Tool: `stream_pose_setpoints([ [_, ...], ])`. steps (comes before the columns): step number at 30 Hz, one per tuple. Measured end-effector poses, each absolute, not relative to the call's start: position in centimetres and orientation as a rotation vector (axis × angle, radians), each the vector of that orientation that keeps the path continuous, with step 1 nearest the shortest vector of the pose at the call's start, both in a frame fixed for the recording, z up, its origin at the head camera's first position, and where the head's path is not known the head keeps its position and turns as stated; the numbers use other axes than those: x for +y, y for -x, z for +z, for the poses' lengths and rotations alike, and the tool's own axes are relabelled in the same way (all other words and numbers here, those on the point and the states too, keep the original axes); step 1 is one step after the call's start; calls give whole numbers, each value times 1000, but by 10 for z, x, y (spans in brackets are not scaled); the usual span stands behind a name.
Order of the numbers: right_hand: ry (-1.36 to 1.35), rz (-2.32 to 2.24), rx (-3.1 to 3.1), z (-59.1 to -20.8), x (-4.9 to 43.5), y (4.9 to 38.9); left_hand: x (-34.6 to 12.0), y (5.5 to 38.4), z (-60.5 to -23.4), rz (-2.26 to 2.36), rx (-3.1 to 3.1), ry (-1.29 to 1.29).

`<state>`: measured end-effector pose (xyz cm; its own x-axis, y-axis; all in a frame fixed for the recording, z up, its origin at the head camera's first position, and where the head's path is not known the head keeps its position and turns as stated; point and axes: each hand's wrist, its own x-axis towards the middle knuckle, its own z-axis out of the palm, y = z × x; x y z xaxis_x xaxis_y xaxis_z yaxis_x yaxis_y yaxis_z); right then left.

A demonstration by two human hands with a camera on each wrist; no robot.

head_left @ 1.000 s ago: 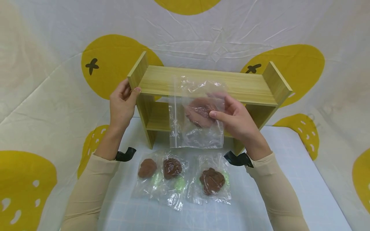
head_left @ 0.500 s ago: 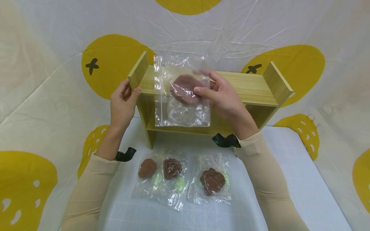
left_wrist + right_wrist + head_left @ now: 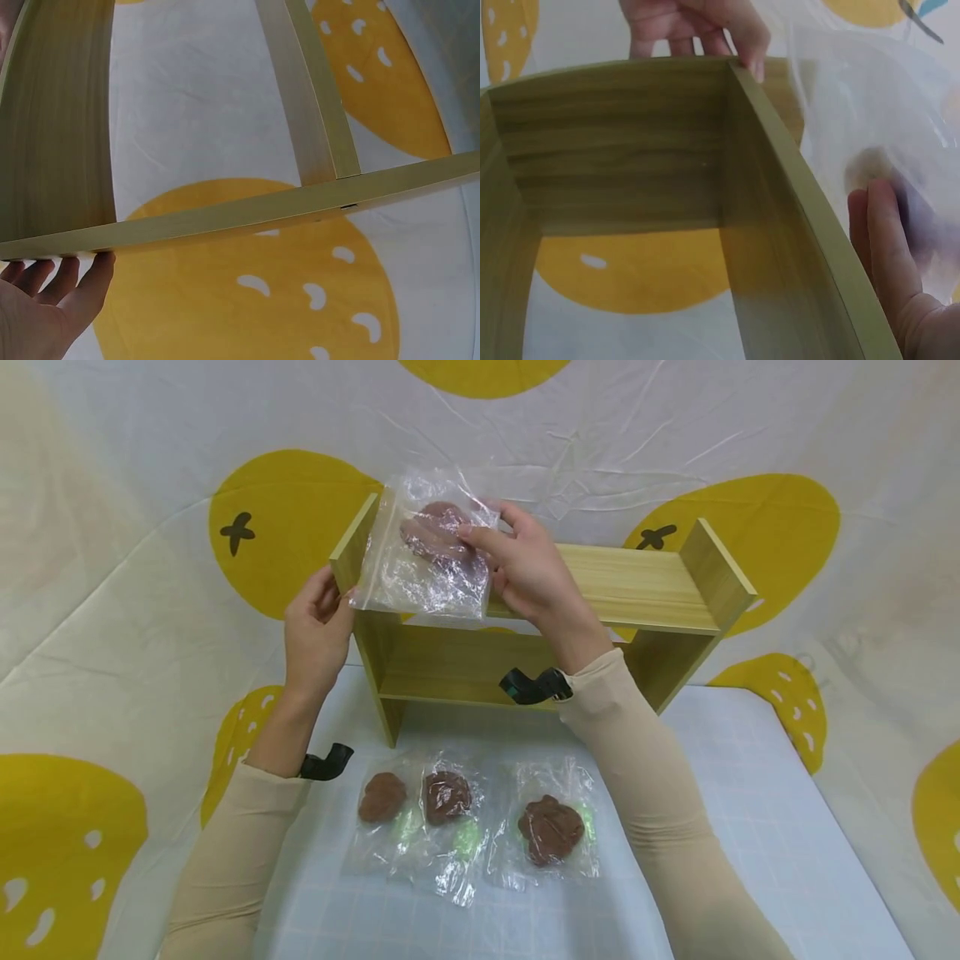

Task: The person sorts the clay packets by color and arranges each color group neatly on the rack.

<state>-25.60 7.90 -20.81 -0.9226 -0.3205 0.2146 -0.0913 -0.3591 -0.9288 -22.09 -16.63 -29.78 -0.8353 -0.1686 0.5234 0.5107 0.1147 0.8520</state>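
Observation:
My right hand [image 3: 531,564] pinches a clear zip bag [image 3: 378,572] with a flat brown lump [image 3: 431,531] inside, the thumb in front. It holds the bag tilted over the left part of a wooden shelf's [image 3: 622,578] top board. My left hand [image 3: 318,631] grips the shelf's left side panel [image 3: 358,539] near the top board. In the left wrist view, the left fingers [image 3: 88,289] press on the panel's outer face. The right wrist view shows the left thumb [image 3: 751,45] at the front edge, and the bag [image 3: 855,90] beside the top board.
Three clear bags lie on the pale tablecloth [image 3: 465,935] before the shelf, holding brown lumps [image 3: 382,797], [image 3: 447,797], [image 3: 551,831] and blurred green patches. A white cloth with yellow shapes [image 3: 738,547] hangs behind. The shelf has a lower board [image 3: 450,668].
My right hand has carried the bag up and left, from in front of the shelf to over its top left end, and the bag has tilted. The left hand stays put.

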Motion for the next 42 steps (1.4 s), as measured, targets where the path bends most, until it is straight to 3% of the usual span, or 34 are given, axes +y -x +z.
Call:
stream_pose_setpoints([
  [16, 354, -2301, 1749, -209, 51, 278, -169, 226, -300, -1825, -1844, 362],
  [25, 496, -2265, 1801, -211, 50, 275, -171, 228, -299, -1833, -1826, 376],
  [37, 324, -2257, 2112, -213, 58, 268, -170, 231, -300, -1852, -1799, 397],
  [42, 400, -2307, 2079, -215, 66, 262, -170, 232, -301, -1838, -1810, 392],
])
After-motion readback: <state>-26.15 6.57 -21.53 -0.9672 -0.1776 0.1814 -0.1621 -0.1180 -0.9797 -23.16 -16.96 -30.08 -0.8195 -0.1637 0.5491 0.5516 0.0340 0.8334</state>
